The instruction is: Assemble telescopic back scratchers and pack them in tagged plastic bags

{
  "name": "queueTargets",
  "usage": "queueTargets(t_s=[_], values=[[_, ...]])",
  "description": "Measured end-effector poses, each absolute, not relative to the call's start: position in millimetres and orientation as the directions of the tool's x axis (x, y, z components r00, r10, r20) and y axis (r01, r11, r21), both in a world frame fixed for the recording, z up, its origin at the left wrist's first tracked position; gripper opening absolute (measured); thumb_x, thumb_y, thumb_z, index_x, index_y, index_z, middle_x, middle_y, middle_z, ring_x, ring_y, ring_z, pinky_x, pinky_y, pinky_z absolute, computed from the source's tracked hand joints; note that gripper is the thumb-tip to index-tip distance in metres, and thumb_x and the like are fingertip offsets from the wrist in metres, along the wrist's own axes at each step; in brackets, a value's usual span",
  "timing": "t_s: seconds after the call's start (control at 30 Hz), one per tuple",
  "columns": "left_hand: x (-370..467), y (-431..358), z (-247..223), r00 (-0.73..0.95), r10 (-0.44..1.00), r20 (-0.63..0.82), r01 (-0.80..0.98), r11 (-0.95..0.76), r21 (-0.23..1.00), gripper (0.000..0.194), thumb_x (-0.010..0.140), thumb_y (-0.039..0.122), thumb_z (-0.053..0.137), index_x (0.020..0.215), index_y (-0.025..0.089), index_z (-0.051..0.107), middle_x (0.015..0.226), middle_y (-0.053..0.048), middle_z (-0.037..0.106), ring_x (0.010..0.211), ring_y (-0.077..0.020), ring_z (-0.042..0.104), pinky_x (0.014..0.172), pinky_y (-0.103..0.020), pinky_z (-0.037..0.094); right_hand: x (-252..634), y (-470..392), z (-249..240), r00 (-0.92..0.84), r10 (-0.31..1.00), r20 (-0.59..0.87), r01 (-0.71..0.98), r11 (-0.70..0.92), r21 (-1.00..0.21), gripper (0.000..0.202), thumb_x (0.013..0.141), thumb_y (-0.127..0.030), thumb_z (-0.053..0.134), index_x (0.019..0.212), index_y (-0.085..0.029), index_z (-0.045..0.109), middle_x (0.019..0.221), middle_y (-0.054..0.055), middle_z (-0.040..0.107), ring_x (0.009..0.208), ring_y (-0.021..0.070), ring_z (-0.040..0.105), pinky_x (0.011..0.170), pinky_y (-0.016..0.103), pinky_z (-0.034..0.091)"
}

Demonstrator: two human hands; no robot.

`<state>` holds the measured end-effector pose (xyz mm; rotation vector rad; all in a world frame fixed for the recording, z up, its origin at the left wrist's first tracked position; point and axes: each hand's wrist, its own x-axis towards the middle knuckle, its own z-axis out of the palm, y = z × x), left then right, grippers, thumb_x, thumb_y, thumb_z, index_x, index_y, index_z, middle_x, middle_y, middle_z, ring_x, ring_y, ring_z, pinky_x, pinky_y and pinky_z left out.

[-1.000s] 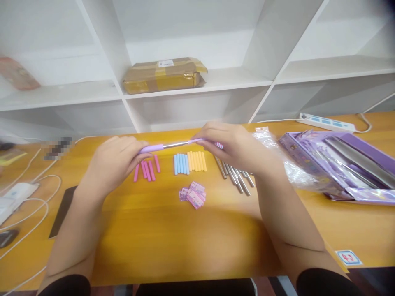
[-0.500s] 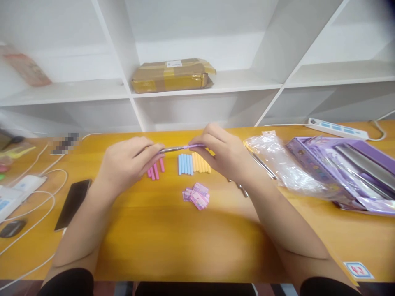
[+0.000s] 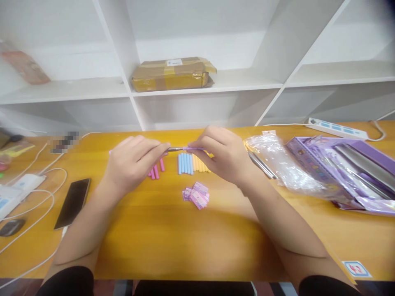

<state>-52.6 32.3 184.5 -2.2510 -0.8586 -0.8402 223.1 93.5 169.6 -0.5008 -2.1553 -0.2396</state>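
Observation:
Between my hands, above the table, a slim pen [image 3: 175, 149] lies level, part silver with rings and part purple. My left hand [image 3: 134, 158] pinches its silver end, and the fingers of my right hand [image 3: 220, 152] close on its purple end. A small purple tip [image 3: 110, 152] pokes out behind my left hand. Pink sticks [image 3: 156, 172], partly hidden by my left hand, lie beneath it. Blue sticks [image 3: 185, 164] rest side by side against yellow sticks [image 3: 199, 163], which my right hand partly covers. Nearer to me is a small pile of pink-purple printed cards [image 3: 199, 195].
Silver rods [image 3: 261, 164] and a clear plastic bag [image 3: 282, 160] lie on the right, beside an open purple box [image 3: 342, 164]. A phone [image 3: 73, 203], cables and a power strip [image 3: 20, 191] occupy the left. A taped carton [image 3: 171, 75] sits on the shelf behind.
My left hand has slid right along the pen towards my right hand, so less of the silver part shows. The purple tip behind my left hand has come into view.

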Motion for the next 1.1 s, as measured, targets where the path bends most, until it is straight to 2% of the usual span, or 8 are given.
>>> queueTargets(t_s=[0.1,0.27,0.5,0.73,0.9,1.1], values=[[-50.5,31.7,184.7,0.599,0.353,0.719,0.723,-0.623,-0.297,0.030,0.099,0.018,0.075,0.128,0.024,0.073,0.099,-0.004,0.082,0.079,-0.0205,0.071,0.067,-0.036,0.047,222.8,92.5,169.7,-0.533,0.233,0.814,0.431,0.902,0.024,0.021,0.111,-0.032,0.058,0.095,-0.022,0.067,0.080,0.001,0.061,0.072,0.0153,0.053,0.068,0.031,0.037],[-50.7,30.9,184.7,0.595,0.373,0.712,0.736,-0.608,-0.297,0.024,0.103,0.020,0.069,0.126,0.026,0.074,0.098,-0.003,0.082,0.076,-0.0181,0.071,0.066,-0.035,0.048,222.3,91.2,170.0,-0.548,0.253,0.797,0.434,0.901,0.012,0.022,0.111,-0.033,0.057,0.095,-0.023,0.067,0.080,0.001,0.062,0.072,0.0158,0.054,0.069,0.032,0.037],[-53.9,32.7,184.1,0.636,0.323,0.701,0.709,-0.603,-0.365,0.035,0.102,0.012,0.065,0.133,0.027,0.070,0.097,-0.004,0.081,0.071,-0.0189,0.069,0.061,-0.037,0.047,221.8,91.3,169.2,-0.558,0.252,0.791,0.436,0.900,0.021,0.022,0.112,-0.032,0.055,0.095,-0.024,0.067,0.079,0.001,0.062,0.072,0.0157,0.053,0.069,0.032,0.036],[-50.2,29.6,187.6,0.650,0.342,0.678,0.708,-0.596,-0.378,0.027,0.099,0.009,0.067,0.121,0.024,0.068,0.092,-0.002,0.080,0.068,-0.0184,0.064,0.057,-0.038,0.043,222.2,91.3,170.2,-0.554,0.164,0.816,0.445,0.887,0.123,0.015,0.111,-0.026,0.058,0.100,-0.024,0.068,0.079,-0.001,0.065,0.074,0.0148,0.057,0.069,0.033,0.035],[-50.5,29.6,188.1,0.638,0.375,0.672,0.724,-0.589,-0.359,0.022,0.101,0.013,0.064,0.118,0.027,0.068,0.095,-0.002,0.080,0.070,-0.0184,0.064,0.059,-0.038,0.043,222.8,93.0,169.2,-0.556,0.187,0.809,0.464,0.878,0.116,0.018,0.112,-0.028,0.056,0.099,-0.025,0.068,0.078,-0.001,0.064,0.072,0.0141,0.055,0.070,0.034,0.033],[-49.4,31.2,188.2,0.626,0.359,0.692,0.733,-0.574,-0.365,0.019,0.099,0.012,0.068,0.114,0.023,0.069,0.092,-0.003,0.080,0.070,-0.0179,0.065,0.059,-0.037,0.040,224.1,96.8,168.5,-0.544,0.183,0.819,0.481,0.868,0.126,0.014,0.110,-0.023,0.058,0.101,-0.025,0.067,0.079,-0.002,0.065,0.073,0.0137,0.056,0.071,0.033,0.034]])
